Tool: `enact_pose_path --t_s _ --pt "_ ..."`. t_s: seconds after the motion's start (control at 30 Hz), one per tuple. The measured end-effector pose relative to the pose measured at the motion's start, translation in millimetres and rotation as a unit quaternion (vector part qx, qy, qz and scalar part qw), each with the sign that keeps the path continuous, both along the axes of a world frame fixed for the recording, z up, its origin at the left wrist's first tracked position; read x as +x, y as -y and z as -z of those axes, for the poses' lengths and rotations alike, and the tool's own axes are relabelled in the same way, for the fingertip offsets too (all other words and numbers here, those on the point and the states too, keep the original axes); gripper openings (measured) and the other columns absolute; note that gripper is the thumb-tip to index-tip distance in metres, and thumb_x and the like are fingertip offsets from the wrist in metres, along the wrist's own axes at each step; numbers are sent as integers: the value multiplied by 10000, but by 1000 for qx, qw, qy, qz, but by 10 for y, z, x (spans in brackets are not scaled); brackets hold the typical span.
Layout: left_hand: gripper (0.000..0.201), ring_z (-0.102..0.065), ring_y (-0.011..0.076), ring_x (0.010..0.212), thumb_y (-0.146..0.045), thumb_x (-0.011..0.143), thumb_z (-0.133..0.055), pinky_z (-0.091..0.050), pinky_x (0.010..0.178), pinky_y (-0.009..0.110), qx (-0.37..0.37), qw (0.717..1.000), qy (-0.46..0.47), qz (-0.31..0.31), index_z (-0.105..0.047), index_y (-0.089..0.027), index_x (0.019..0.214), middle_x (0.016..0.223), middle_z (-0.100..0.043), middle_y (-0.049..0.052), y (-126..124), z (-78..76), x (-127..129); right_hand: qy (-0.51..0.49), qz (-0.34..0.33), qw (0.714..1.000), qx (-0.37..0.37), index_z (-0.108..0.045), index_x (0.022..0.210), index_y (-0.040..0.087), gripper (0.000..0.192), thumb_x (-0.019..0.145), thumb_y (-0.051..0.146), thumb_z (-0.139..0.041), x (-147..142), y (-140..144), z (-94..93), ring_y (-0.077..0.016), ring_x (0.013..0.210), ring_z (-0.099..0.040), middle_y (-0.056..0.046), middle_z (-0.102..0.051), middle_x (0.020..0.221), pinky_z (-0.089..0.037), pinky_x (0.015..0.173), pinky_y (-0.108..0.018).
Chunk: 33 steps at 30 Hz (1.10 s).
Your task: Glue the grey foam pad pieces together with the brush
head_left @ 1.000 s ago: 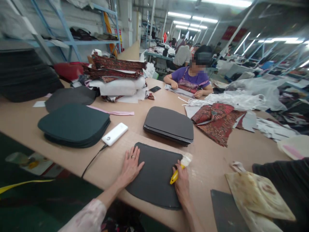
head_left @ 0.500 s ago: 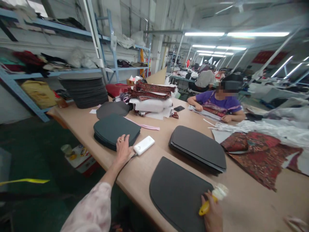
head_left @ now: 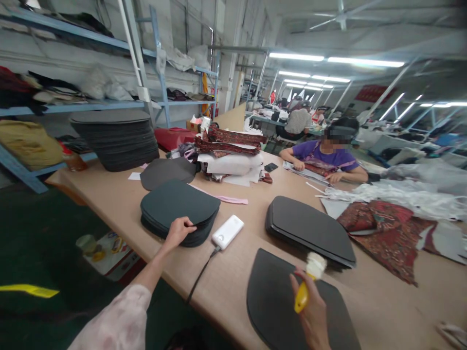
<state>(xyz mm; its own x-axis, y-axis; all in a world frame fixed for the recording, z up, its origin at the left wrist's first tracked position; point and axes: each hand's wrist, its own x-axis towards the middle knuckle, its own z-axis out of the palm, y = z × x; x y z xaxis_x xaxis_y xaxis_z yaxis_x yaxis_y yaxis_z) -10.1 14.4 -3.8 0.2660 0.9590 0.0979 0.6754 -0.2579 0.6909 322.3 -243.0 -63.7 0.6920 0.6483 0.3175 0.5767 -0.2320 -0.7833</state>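
While the left hand (head_left: 177,231) curls its fingers on the near edge of the dark pad stack (head_left: 179,210), as if lifting the top piece, the right hand (head_left: 313,311) grips a yellow brush (head_left: 305,287) above the single pad (head_left: 292,306) lying on the worktop (head_left: 233,277).

Stack under the left hand (head_left: 177,231): dark green-black pads (head_left: 178,206).
Brush in the right hand (head_left: 314,311): yellow handle, pale cream head (head_left: 306,287).
Pad beneath the right hand: charcoal grey (head_left: 277,301).
Stack beyond the right hand: dark grey (head_left: 310,231).
Power bank between the hands: white, black cable (head_left: 228,232).
Table: light tan (head_left: 109,194).
Cloth right of the far stack: red, paisley-like print (head_left: 386,228).
Strip beyond the left hand: pink (head_left: 226,198).
Own sleeve: pale pink floral (head_left: 116,325).
Co-worker's shirt: purple (head_left: 328,156).
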Motion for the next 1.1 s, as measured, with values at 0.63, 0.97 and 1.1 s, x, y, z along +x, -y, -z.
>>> enact_pose_path --t_s 0.63,0.97,1.1 --pt "224 -515 260 1074 -219 782 -452 -397 888 401 232 953 -38 192 -576 -186 966 1151 -582 103 370 -137 371 -198 -79 977 14 -503 838 221 265 597 143 -578 -1614 -2151 -799 -119 688 -510 50 -521 733 -417 659 -229" --pt "251 -500 250 1018 -47 612 -449 -378 834 366 220 925 -98 294 -476 -196 811 974 -579 65 805 -107 778 -1 -84 996 -41 -529 972 207 283 694 255 -523 -78 -493 -1127 -111 577 -444 36 -483 679 -339 549 -214" --pt "259 -473 234 1035 -32 616 -468 -346 891 370 158 886 -97 425 -470 -198 816 995 -560 60 1396 174 1476 18 26 993 -116 -535 974 195 284 700 254 -494 574 293 -552 -134 584 -492 10 -535 681 -339 547 -228"
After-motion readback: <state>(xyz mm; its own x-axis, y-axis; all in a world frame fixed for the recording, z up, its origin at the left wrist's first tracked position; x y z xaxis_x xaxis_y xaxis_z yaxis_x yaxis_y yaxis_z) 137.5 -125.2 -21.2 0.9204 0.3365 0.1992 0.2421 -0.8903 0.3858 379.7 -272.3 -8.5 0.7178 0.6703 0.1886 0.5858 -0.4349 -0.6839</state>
